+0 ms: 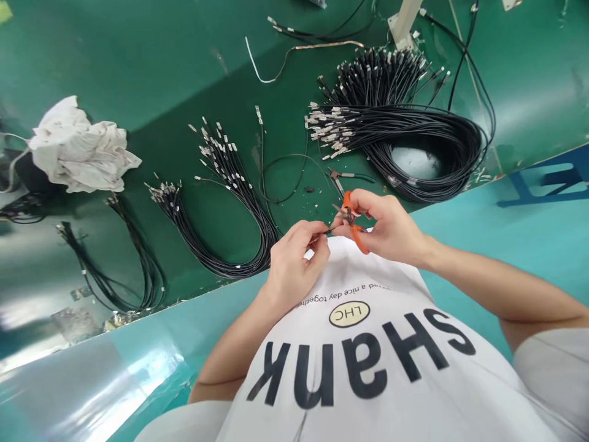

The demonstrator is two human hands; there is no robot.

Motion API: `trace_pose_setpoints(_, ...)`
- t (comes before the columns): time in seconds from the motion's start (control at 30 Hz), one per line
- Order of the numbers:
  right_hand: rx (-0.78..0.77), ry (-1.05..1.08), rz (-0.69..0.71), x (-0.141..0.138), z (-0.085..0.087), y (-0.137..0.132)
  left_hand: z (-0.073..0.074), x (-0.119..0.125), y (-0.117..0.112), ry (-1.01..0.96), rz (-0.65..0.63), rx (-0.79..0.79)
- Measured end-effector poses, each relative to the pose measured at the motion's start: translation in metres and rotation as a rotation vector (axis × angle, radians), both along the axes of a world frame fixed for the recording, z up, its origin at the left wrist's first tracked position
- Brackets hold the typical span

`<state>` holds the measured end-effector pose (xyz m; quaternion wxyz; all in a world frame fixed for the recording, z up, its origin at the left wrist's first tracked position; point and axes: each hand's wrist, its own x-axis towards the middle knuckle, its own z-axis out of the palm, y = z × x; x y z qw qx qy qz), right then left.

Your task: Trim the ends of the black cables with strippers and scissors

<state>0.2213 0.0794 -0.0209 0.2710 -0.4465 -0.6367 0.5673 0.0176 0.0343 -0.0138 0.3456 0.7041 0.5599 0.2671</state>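
Observation:
At the table's near edge, my left hand (pixel 299 258) pinches the end of a thin black cable (pixel 327 232). Close on its right, my right hand (pixel 391 227) is closed around orange-handled scissors (pixel 359 239), and its fingertips meet the cable end. The blades point up and left, above the fingertips. Just beyond my right hand lie pliers with dark green handles (pixel 354 177). A single cable loops on the table (pixel 285 212) in front of my left hand. My fingers partly hide the cable end.
A large coil of black cables (pixel 432 153) with pale connectors lies at the right, by a post (pixel 405 21). Left of my hands is a U-shaped cable bundle (pixel 221 264), then a smaller bundle (pixel 147 276) and a crumpled white cloth (pixel 83 147). A copper-coloured wire (pixel 299 48) lies farther back.

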Motion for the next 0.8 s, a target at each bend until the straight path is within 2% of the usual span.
trace_pose_setpoints(0.13,-0.471,0.274,0.016,0.001,0.009,0.005,0.01,-0.001,-0.001,-0.115,0.003,0.035)
trace_pose_setpoints(0.2,-0.657,0.351,0.064,0.004,0.013,0.009,0.015,-0.001,-0.001,-0.232,0.028,-0.04)
trace_pose_setpoints(0.3,-0.776,0.382,0.14,0.008,0.016,0.011,0.02,0.0,0.001,-0.439,0.082,-0.251)
trace_pose_setpoints(0.33,-0.772,0.38,0.141,0.009,0.016,0.01,0.021,0.001,0.002,-0.496,0.111,-0.335)
trace_pose_setpoints(0.4,-0.669,0.355,0.089,0.009,0.018,0.006,0.021,0.003,0.005,-0.591,0.179,-0.486)
trace_pose_setpoints(0.5,-0.331,0.27,-0.038,0.007,0.021,-0.003,0.019,0.006,0.009,-0.696,0.226,-0.608)
trace_pose_setpoints(0.57,-0.134,0.19,-0.069,0.007,0.023,-0.007,0.017,0.008,0.011,-0.738,0.224,-0.649)
trace_pose_setpoints(0.63,-0.018,0.108,-0.057,0.006,0.024,-0.008,0.016,0.009,0.013,-0.745,0.225,-0.675)
trace_pose_setpoints(0.8,0.092,-0.022,0.09,0.008,0.024,-0.002,0.014,0.011,0.011,-0.732,0.234,-0.71)
